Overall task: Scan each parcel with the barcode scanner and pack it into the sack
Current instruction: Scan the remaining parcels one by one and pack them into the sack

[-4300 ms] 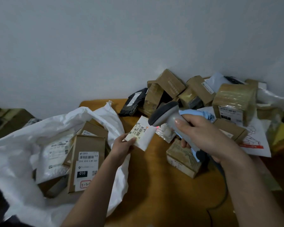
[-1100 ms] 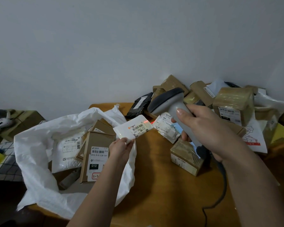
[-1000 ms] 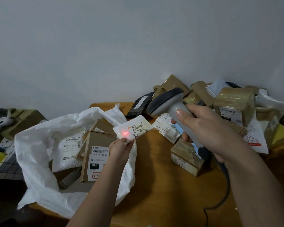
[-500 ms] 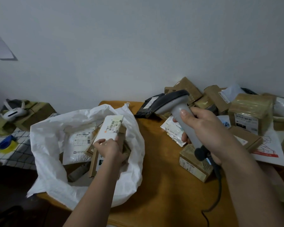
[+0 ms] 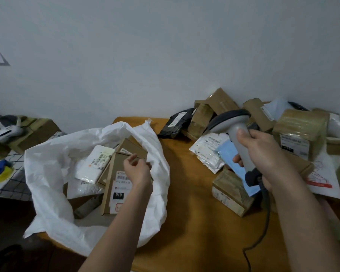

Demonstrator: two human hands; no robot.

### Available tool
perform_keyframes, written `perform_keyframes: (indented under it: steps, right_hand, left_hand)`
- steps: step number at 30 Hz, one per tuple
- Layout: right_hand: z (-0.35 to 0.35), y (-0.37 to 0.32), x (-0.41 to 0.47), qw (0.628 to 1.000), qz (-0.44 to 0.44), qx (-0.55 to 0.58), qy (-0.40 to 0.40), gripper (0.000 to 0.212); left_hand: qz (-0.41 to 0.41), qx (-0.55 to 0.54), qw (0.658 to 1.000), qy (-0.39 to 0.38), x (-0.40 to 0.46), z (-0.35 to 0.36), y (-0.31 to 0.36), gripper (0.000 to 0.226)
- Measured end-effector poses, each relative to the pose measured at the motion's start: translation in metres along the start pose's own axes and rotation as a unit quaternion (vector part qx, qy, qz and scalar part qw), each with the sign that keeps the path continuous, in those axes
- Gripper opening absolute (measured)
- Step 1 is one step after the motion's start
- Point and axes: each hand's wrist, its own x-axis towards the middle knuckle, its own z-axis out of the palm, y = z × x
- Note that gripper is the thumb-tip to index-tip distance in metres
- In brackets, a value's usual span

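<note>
Left hand (image 5: 136,172) hovers over the white sack (image 5: 47,173) mouth, fingers loosely curled, holding nothing. White parcel (image 5: 95,163) lies inside the sack, leaning on a brown cardboard parcel (image 5: 114,193). Right of the sack, right hand (image 5: 263,160) grips the grey barcode scanner (image 5: 234,130) by its handle, above the orange table (image 5: 188,222). Beyond the sack to the right, a pile of parcels (image 5: 298,132) sits against the wall.
</note>
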Motion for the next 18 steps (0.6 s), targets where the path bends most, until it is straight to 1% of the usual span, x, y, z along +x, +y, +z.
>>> perform_keyframes:
  steps: [2,4,6,8,12,14,15,16,18]
  right_hand:
    - [-0.013,0.007,0.008,0.999,0.011,0.016,0.03,0.024]
    - [-0.027,0.016,0.014,0.998,0.02,0.023,0.052,0.026]
    - [-0.041,0.023,0.02,0.997,0.024,0.032,0.066,0.025]
    - [-0.054,0.028,0.026,0.996,0.025,0.034,0.076,0.027]
    - [-0.082,0.034,0.039,0.995,0.022,0.036,0.086,0.032]
    - [-0.094,0.034,0.045,0.992,0.015,0.053,0.112,0.033]
    - [-0.101,0.034,0.051,0.988,0.011,0.071,0.135,0.033]
    - [-0.108,0.034,0.057,0.983,0.006,0.09,0.162,0.033]
    - [-0.121,0.037,0.068,0.97,-0.003,0.124,0.209,0.031]
  left_hand:
    - [-0.033,0.045,0.997,-0.058,-0.01,0.021,-0.012,0.026]
    - [-0.078,0.118,0.982,-0.127,-0.02,0.045,-0.027,0.021]
    - [-0.12,0.183,0.955,-0.199,-0.031,0.069,-0.043,0.013]
    - [-0.154,0.219,0.927,-0.262,-0.041,0.091,-0.06,0.01]
    - [-0.172,0.28,0.878,-0.348,-0.056,0.133,-0.089,0.009]
    - [-0.156,0.29,0.863,-0.383,-0.065,0.154,-0.095,0.017]
    - [-0.125,0.302,0.855,-0.404,-0.07,0.167,-0.097,0.026]
    - [-0.079,0.315,0.843,-0.429,-0.076,0.179,-0.097,0.036]
    - [0.028,0.335,0.805,-0.49,-0.089,0.206,-0.093,0.064]
